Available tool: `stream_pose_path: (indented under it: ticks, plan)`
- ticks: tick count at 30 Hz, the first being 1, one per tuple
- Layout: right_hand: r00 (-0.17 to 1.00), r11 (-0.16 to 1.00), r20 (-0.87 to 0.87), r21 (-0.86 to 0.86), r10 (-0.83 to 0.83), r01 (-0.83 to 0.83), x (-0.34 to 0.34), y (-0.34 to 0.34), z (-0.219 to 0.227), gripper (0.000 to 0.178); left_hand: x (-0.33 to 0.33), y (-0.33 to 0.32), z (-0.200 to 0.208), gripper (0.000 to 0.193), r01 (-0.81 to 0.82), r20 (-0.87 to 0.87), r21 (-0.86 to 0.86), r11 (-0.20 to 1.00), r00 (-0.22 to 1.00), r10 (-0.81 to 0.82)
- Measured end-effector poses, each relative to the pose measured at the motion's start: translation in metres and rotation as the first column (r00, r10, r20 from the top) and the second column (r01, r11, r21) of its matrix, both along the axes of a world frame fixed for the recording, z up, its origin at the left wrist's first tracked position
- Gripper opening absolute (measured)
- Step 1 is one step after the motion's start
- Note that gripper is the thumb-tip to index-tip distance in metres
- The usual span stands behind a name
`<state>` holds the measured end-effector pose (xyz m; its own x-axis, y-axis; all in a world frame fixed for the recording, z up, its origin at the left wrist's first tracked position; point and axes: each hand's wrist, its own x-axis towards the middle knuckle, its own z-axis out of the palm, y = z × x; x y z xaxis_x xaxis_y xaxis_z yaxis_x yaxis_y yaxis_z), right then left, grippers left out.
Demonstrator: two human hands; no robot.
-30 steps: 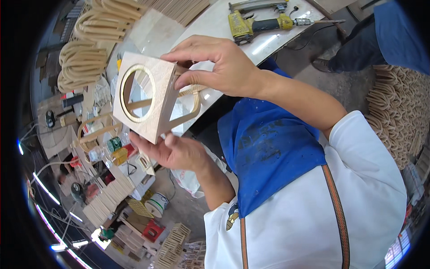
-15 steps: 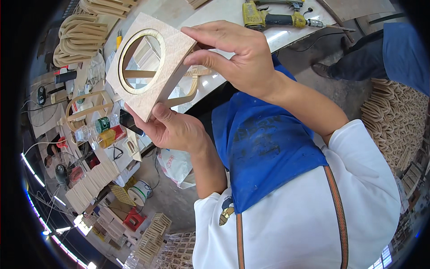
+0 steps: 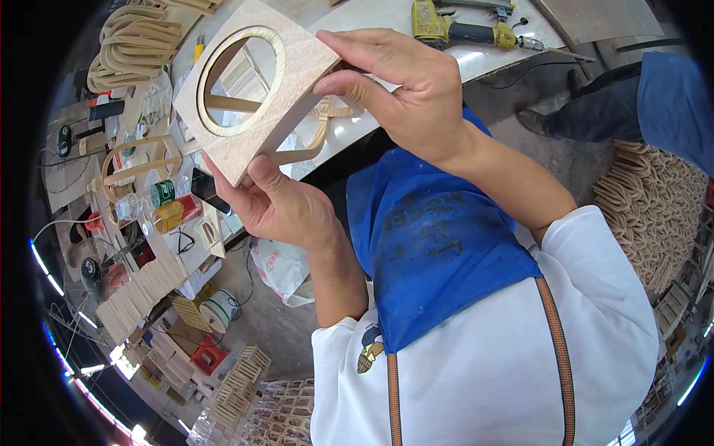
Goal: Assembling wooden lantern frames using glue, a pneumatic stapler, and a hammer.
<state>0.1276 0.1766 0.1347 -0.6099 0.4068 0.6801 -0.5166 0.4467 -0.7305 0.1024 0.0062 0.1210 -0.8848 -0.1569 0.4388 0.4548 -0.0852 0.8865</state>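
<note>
Between my two hands, raised over the near edge of the workbench [image 3: 348, 125], is a pale wooden box [image 3: 296, 59] with a large round hole in its front face. A lighter ring lines the hole, and bench things show through it. My left hand [image 3: 286, 204] is closed on the lower corner, thumb on the near side. With thumb and fingers my right hand [image 3: 405, 89] pinches the upper right corner. A curved wooden frame [image 3: 316, 137] lies on the bench behind the box, partly hidden by it.
A yellow nail gun [image 3: 461, 31] lies at the bench's far right. Bent wooden pieces [image 3: 134, 44] are stacked at the far left, near bottles [image 3: 178, 212] and a dark phone [image 3: 208, 189]. More bent pieces [image 3: 651, 208] are piled on the right, by another person's legs [image 3: 595, 97].
The box and both hands have risen slightly in view, and the box has turned a little. My grip at both corners looks the same. The whole view has shifted slightly.
</note>
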Motion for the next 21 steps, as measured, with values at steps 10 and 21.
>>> stream_pose_path:
  ticks: [10,21]
  plan:
    - [0.999,0.999,-0.016,0.018,-0.028,0.028,-0.002,-0.001,-0.004,0.036,-0.002,-0.002,0.003,0.057,0.031,0.014,0.007,1.000,0.999,-0.031]
    - [1.000,0.992,-0.031,-0.123,0.007,-0.011,-0.003,-0.008,0.001,0.036,0.001,-0.003,0.001,0.065,0.021,0.036,0.081,0.996,0.999,-0.024]
